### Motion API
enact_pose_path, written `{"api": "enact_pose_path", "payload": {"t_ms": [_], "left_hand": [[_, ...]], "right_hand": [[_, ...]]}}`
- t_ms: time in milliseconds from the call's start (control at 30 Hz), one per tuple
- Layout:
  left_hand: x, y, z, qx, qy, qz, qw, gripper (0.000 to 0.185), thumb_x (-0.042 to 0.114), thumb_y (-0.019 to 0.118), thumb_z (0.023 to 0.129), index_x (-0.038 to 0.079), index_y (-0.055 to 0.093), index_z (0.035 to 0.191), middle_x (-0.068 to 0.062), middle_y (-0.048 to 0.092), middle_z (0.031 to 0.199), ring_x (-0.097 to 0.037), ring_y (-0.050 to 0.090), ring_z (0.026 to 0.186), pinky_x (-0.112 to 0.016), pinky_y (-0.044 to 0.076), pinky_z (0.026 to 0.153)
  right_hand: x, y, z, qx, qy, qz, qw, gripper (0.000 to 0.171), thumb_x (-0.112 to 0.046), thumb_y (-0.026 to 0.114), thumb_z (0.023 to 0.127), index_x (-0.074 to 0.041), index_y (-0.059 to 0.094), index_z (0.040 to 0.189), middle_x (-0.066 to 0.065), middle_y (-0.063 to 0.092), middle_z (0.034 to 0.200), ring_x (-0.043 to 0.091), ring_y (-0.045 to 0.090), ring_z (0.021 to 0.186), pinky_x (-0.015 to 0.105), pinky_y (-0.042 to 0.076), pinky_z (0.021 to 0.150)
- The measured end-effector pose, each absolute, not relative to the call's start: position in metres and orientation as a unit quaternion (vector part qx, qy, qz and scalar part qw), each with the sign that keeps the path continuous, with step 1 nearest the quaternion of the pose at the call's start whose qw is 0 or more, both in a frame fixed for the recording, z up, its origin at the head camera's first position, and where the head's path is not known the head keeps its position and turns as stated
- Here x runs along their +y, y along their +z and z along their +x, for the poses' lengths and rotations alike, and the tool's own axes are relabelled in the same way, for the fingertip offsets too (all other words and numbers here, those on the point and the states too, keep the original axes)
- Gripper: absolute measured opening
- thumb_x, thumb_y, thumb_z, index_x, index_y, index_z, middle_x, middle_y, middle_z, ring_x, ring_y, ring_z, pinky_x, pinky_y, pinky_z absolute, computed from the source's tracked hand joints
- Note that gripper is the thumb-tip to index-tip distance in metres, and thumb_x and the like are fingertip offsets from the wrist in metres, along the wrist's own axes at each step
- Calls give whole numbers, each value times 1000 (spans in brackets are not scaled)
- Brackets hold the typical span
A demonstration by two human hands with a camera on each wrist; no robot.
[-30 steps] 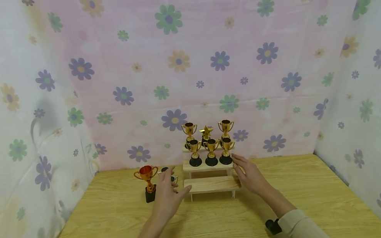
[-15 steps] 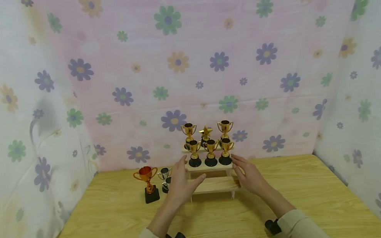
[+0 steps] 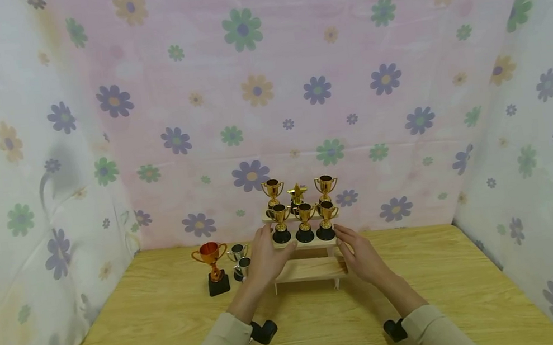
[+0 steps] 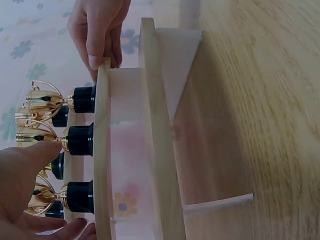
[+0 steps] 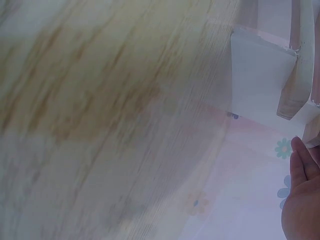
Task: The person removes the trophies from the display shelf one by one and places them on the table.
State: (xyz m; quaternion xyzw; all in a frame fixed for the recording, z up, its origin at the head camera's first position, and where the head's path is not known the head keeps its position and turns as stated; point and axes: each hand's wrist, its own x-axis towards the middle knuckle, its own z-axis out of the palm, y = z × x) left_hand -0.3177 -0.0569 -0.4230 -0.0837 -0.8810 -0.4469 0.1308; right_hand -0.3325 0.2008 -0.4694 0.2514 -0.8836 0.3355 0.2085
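Observation:
A wooden three-step stand [image 3: 312,270] bears small gold trophies. Three cup trophies on black bases line the middle step: left [image 3: 279,214], centre [image 3: 304,212] and right [image 3: 326,211]. Behind them are two more gold cups and a star trophy [image 3: 297,194]. My left hand [image 3: 265,258] is at the middle step's left end, fingers extended beside the left trophy; in the left wrist view its thumb [image 4: 42,151] overlaps the centre trophy's stem. My right hand [image 3: 362,253] rests with straight fingers against the step's right end, close to the right trophy.
Left of the stand are a large orange-red cup trophy [image 3: 211,252] on a black block and two small silver cups [image 3: 237,252], partly behind my left arm. The wood-grain table [image 3: 171,329] backs onto a flowered cloth [image 3: 182,193] hung on several sides.
My left hand has moved right, from in front of the silver cups to the stand's left end, uncovering those cups. My right hand has stayed at the right end.

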Motion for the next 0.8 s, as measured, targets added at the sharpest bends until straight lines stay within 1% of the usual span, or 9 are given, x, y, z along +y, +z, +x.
{"api": "enact_pose_path", "payload": {"t_ms": [133, 367, 533, 633, 733, 800], "left_hand": [[-54, -423, -323, -885, -437, -80, 141, 78, 31, 77, 91, -7, 42, 149, -26, 50, 142, -42, 50, 131, -57, 44, 105], [-52, -423, -326, -885, -437, -63, 149, 74, 28, 79, 89, -8, 47, 146, -26, 54, 138, -43, 50, 130, -56, 44, 106], [-51, -428, -335, -888, -419, -64, 180, 64, 25, 81, 88, -9, 56, 136, -26, 61, 126, -43, 57, 121, -54, 48, 100], [-50, -429, -339, -888, -412, -65, 193, 57, 23, 82, 87, -9, 61, 129, -24, 65, 117, -40, 61, 113, -52, 51, 94], [-49, -429, -340, -885, -416, -62, 198, 50, 21, 83, 86, -8, 65, 122, -23, 65, 111, -38, 62, 107, -51, 52, 90], [-49, -429, -340, -883, -419, -59, 201, 46, 20, 82, 86, -7, 67, 119, -23, 65, 109, -38, 62, 106, -51, 52, 90]], "right_hand": [[201, -469, -332, -885, 341, 246, 201, 41, -14, 48, 110, 13, 53, 141, 28, 49, 149, 46, 47, 137, 60, 41, 107], [200, -469, -332, -886, 342, 241, 200, 39, -7, 52, 107, 12, 53, 140, 27, 50, 149, 46, 48, 137, 60, 41, 108], [200, -467, -332, -885, 344, 241, 200, 39, -8, 51, 107, 12, 53, 141, 27, 49, 150, 46, 47, 137, 60, 41, 108], [200, -467, -332, -886, 340, 241, 203, 39, -8, 52, 107, 12, 53, 141, 25, 49, 150, 45, 48, 137, 60, 42, 107], [200, -469, -333, -885, 341, 242, 205, 39, -8, 52, 107, 12, 54, 140, 26, 50, 149, 45, 48, 136, 60, 42, 107], [200, -470, -333, -885, 341, 243, 205, 39, -9, 52, 107, 12, 54, 140, 26, 50, 149, 46, 49, 136, 60, 42, 107]]}}
